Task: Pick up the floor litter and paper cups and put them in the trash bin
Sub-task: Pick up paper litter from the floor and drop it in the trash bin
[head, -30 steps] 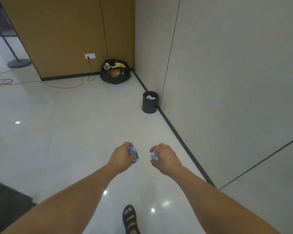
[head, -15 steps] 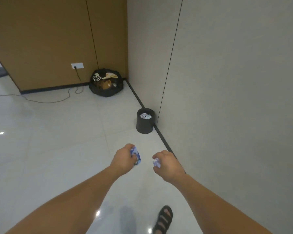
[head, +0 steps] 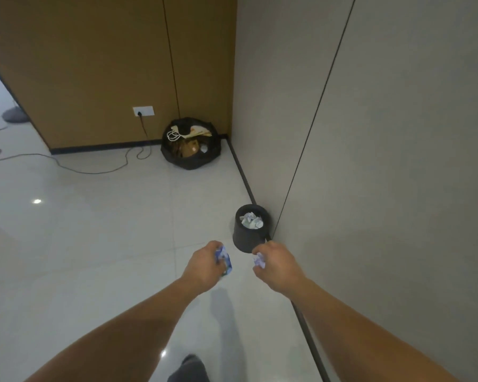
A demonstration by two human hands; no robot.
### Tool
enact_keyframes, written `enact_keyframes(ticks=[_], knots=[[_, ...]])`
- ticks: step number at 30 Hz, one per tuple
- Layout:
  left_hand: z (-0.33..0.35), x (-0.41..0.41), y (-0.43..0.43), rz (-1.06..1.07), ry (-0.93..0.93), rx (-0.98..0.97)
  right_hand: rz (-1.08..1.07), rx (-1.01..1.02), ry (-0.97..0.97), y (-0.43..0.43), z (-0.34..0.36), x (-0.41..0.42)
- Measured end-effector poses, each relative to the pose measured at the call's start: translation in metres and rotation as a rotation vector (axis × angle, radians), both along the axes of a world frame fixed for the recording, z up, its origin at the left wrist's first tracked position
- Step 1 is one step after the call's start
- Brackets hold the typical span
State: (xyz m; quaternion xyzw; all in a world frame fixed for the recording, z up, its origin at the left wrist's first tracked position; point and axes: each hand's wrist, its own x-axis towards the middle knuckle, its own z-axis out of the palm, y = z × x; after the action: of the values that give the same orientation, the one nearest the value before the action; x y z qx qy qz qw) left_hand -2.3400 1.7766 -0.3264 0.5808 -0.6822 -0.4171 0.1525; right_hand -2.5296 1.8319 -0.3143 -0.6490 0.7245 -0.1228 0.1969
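Dark trash bin [head: 244, 238] against the wall baseboard [head: 242, 172], holding crumpled paper [head: 251, 220]. Left hand [head: 203, 267] grips a blue-white piece, possibly a crushed cup [head: 223, 259]; right hand [head: 278, 264] pinches a paper wad [head: 259, 261]. Open tiled floor [head: 94, 230] lies leftward.

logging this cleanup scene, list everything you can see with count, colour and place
trash bin: 1, black, on the floor against the grey wall
paper scraps: several, white, inside the trash bin
rubbish bag: 1, black, open, far corner
wall socket: 1, white, on the brown panel, plug in it
cable: 1, grey, trailing across the floor at left
stand base: 1, grey, far left
crumpled litter: 1, blue and white, in the left hand
paper wad: 1, white, in the right hand
left hand: 1, grips the crumpled litter
right hand: 1, grips the paper wad
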Motion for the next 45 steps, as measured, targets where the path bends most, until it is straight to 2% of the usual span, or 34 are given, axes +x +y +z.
enact_keyframes(ticks=[5, 9, 15, 20, 27, 35, 38, 40, 42, 45], knots=[[-0.028, -0.04, -0.126, -0.042, -0.028, -0.023, -0.028, 0.063, -0.006, -0.108, -0.027, -0.024], [-0.047, -0.069, -0.221, -0.119, -0.008, 0.062, -0.076, 0.094, 0.004, -0.188, -0.045, -0.041], [-0.072, -0.102, -0.32, -0.214, -0.069, 0.143, -0.175, 0.148, -0.061, -0.279, -0.071, -0.073], [-0.112, -0.149, -0.392, -0.224, -0.081, 0.21, -0.197, 0.217, -0.088, -0.35, -0.12, -0.109], [-0.221, -0.228, -0.484, -0.193, -0.118, 0.228, -0.227, 0.35, -0.235, -0.45, -0.246, -0.184], [-0.418, -0.282, -0.55, -0.193, -0.166, 0.341, -0.191, 0.411, -0.158, -0.535, -0.443, -0.236], [-0.482, -0.3, -0.568, -0.285, -0.169, 0.301, -0.186, 0.419, -0.089, -0.55, -0.515, -0.242], [-0.517, -0.306, -0.573, -0.374, -0.24, 0.278, -0.187, 0.432, -0.076, -0.55, -0.553, -0.239], [-0.542, -0.304, -0.569, -0.501, -0.376, 0.19, -0.156, 0.474, -0.025, -0.543, -0.578, -0.236], [-0.556, -0.289, -0.561, -0.538, -0.439, 0.062, -0.171, 0.502, 0.017, -0.531, -0.592, -0.23]])
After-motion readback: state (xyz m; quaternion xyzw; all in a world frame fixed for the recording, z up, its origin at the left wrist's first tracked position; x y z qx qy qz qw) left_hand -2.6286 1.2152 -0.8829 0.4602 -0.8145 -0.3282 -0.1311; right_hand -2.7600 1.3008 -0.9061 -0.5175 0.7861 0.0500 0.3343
